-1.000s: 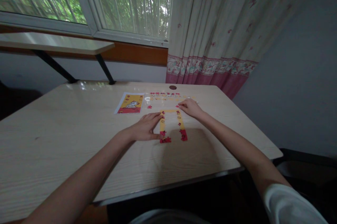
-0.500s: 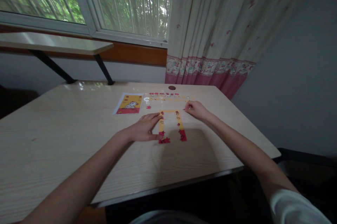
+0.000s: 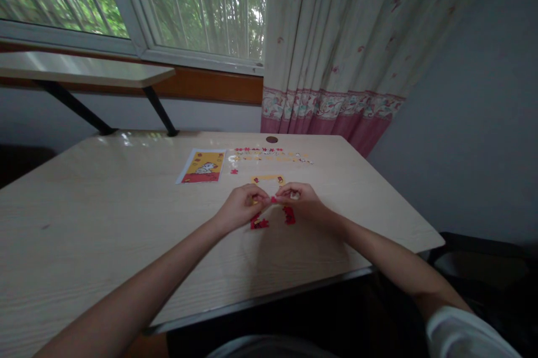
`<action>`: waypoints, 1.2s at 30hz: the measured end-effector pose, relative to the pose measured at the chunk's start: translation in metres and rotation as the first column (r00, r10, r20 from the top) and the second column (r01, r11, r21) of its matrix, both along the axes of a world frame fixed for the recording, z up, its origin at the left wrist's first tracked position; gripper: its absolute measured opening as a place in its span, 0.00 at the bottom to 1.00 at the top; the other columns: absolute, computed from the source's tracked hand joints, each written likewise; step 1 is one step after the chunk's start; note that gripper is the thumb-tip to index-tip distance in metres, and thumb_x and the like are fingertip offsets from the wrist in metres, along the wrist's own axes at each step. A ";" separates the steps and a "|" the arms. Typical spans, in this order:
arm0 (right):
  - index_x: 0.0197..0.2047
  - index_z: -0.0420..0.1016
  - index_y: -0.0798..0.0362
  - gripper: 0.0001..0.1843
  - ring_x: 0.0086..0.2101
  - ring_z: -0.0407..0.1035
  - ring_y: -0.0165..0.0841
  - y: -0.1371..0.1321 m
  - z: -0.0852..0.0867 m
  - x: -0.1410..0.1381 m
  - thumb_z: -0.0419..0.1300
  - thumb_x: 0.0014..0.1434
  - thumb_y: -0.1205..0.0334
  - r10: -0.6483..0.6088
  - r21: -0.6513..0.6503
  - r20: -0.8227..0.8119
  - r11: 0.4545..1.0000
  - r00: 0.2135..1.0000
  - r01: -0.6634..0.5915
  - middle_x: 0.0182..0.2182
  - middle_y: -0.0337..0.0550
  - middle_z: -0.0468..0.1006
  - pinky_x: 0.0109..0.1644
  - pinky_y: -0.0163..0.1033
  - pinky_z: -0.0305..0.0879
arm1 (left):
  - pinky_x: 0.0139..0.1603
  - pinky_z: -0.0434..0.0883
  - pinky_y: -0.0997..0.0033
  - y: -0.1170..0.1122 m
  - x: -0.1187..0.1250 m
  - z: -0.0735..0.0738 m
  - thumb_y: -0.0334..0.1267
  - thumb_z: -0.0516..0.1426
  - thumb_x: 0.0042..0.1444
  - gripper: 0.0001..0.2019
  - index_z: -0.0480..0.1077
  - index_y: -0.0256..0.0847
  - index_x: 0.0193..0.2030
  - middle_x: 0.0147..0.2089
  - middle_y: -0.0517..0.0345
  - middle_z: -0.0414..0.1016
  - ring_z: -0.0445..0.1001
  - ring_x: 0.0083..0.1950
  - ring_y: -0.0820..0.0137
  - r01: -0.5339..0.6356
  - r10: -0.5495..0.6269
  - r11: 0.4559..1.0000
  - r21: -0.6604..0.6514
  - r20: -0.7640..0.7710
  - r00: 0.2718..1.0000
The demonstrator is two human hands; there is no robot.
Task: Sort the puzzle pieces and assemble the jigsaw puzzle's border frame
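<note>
A small red jigsaw puzzle piece [image 3: 273, 199] is pinched between the fingertips of my left hand [image 3: 242, 205] and my right hand [image 3: 305, 201]. Both hands are closed on it, above the partly joined jigsaw puzzle [image 3: 268, 177]. That puzzle has a yellow top strip, and red parts show at its lower left and lower right; my hands cover much of its sides. Beyond it, rows of loose puzzle pieces [image 3: 260, 150] lie on the table, and one separate red piece [image 3: 234, 171] sits nearer. The reference picture [image 3: 203, 168] of a white animal on yellow and red lies at left.
The wooden table [image 3: 126, 223] has a round cable hole [image 3: 272, 139] near its back edge. A raised shelf [image 3: 84, 69] on black legs stands at the back left. Behind are a window and a floral curtain [image 3: 332, 66]. A dark chair [image 3: 483, 268] is at the right.
My right hand has moved left and toward me from beside the loose pieces. My left hand has lifted off the puzzle's left edge, and both hands now meet at the red piece.
</note>
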State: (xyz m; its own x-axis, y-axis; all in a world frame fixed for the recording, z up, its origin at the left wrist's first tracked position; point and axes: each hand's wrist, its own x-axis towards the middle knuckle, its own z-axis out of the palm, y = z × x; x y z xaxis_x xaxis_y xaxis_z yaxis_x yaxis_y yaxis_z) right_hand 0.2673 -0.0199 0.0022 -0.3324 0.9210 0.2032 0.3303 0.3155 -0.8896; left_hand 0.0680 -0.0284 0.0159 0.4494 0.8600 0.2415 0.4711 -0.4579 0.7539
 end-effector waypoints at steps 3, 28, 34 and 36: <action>0.32 0.76 0.54 0.14 0.28 0.67 0.27 -0.003 -0.001 -0.002 0.62 0.49 0.52 -0.019 0.066 0.019 0.998 1.000 0.018 0.27 0.40 0.75 0.32 0.34 0.63 | 0.37 0.66 0.68 0.000 0.000 -0.003 0.38 0.53 0.50 0.09 0.73 0.37 0.30 0.31 0.55 0.74 0.71 0.34 0.68 -0.004 0.004 1.000 -0.001 0.051 0.999; 0.31 0.74 0.50 0.09 0.33 0.67 0.31 -0.004 0.004 0.016 0.57 0.57 0.55 -0.208 0.661 0.328 0.747 0.922 -0.067 0.28 0.40 0.76 0.42 0.40 0.53 | 0.53 0.63 0.59 0.019 -0.022 -0.007 0.49 0.55 0.52 0.20 0.68 0.37 0.47 0.49 0.47 0.70 0.67 0.51 0.61 -0.038 0.049 0.993 0.112 -0.094 0.994; 0.27 0.70 0.51 0.06 0.33 0.65 0.30 -0.014 0.010 0.019 0.58 0.54 0.60 0.075 0.473 0.454 0.824 0.888 -0.312 0.25 0.37 0.73 0.42 0.38 0.54 | 0.58 0.56 0.51 0.021 -0.034 -0.012 0.57 0.55 0.48 0.37 0.56 0.34 0.59 0.62 0.37 0.55 0.54 0.62 0.49 0.063 0.004 0.986 0.152 -0.405 0.914; 0.27 0.70 0.51 0.05 0.33 0.65 0.30 -0.016 0.009 0.018 0.58 0.52 0.61 0.132 0.411 0.501 0.833 0.855 -0.370 0.25 0.37 0.72 0.43 0.38 0.54 | 0.59 0.55 0.50 0.019 -0.034 -0.015 0.58 0.55 0.48 0.39 0.53 0.34 0.61 0.64 0.36 0.52 0.51 0.64 0.48 0.093 -0.019 0.986 0.139 -0.455 0.890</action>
